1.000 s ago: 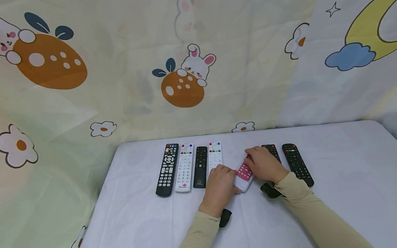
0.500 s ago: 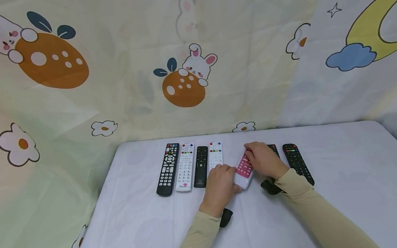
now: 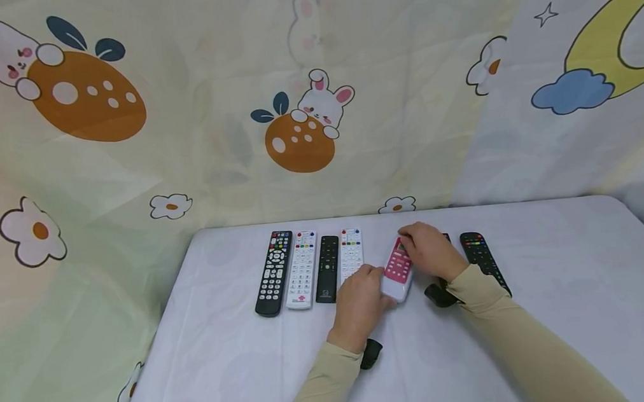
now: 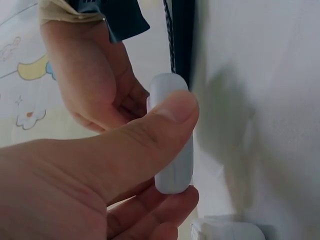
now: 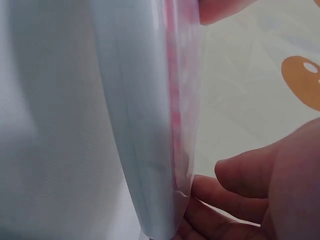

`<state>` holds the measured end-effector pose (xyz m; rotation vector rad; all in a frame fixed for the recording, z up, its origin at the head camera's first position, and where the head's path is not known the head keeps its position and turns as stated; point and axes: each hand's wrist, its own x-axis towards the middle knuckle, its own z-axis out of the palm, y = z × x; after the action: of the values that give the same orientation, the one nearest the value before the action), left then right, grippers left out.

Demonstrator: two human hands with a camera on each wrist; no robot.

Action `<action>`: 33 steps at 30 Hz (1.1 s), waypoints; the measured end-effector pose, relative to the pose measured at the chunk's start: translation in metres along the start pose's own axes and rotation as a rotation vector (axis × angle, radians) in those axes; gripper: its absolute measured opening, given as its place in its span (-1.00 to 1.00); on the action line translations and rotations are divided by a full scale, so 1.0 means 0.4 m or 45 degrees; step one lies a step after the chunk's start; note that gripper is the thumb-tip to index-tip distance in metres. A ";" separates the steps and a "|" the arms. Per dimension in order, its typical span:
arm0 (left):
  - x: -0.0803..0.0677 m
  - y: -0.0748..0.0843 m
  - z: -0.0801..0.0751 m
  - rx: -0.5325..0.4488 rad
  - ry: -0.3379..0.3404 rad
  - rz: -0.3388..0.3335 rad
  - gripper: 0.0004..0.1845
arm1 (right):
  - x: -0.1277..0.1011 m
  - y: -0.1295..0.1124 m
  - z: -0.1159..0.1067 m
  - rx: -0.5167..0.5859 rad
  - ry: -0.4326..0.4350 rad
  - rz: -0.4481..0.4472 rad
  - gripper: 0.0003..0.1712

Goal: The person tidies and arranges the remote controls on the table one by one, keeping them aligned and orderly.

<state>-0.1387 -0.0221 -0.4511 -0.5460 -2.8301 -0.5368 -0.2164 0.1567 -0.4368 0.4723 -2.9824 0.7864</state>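
Pink-and-white remote is the one you have in both hands, and much of it is covered: your right hand hides its far end, your left hand its near end, so only the pink button field between them shows from the head view. In the left wrist view you see just the remote's rounded white end with your thumb curled against its side and fingers wrapped beneath. The right wrist view is very close and blurred; it shows only the remote's white side and a pink edge, with fingertips at the lower right. Both hands are grasping the remote, the left at the near end, the right at the far end. It sits slightly tilted over the tabletop, between the row of four remotes on the left and the black ones on the right; whether it touches the cloth you cannot tell.

Just left of it lie a white remote, a slim black remote, another white remote and a black many-buttoned remote. To the right, one black remote is almost wholly hidden behind your right hand, and another black remote lies partly under your right sleeve.
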 end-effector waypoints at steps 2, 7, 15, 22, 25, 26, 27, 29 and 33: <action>0.000 0.004 0.000 -0.017 0.008 -0.011 -0.34 | 0.006 0.001 -0.002 0.002 -0.001 -0.010 -0.64; 0.000 0.013 0.000 -0.053 0.040 -0.037 -0.33 | 0.020 0.001 -0.005 -0.003 -0.024 -0.049 -0.64; 0.001 0.025 0.006 -0.150 0.092 -0.083 -0.34 | 0.038 0.001 -0.005 0.008 -0.070 -0.062 -0.63; -0.002 0.033 0.018 -0.162 0.144 -0.098 -0.36 | 0.050 0.003 0.001 0.000 -0.081 -0.088 -0.63; -0.004 0.035 0.023 -0.161 0.145 -0.110 -0.37 | 0.054 0.003 0.005 0.007 -0.082 -0.091 -0.64; -0.005 0.036 0.023 -0.159 0.145 -0.112 -0.38 | 0.055 0.002 0.005 0.010 -0.083 -0.091 -0.64; -0.005 0.037 0.024 -0.158 0.144 -0.115 -0.38 | 0.057 0.002 0.006 0.013 -0.086 -0.088 -0.64; -0.006 0.038 0.025 -0.155 0.145 -0.117 -0.38 | 0.059 0.000 0.007 0.016 -0.091 -0.088 -0.64; -0.008 0.039 0.028 -0.148 0.134 -0.127 -0.38 | 0.063 -0.004 0.007 0.020 -0.102 -0.091 -0.64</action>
<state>-0.1313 -0.0051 -0.4574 -0.3854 -2.7498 -0.7300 -0.2398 0.1469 -0.4358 0.6220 -3.0147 0.8043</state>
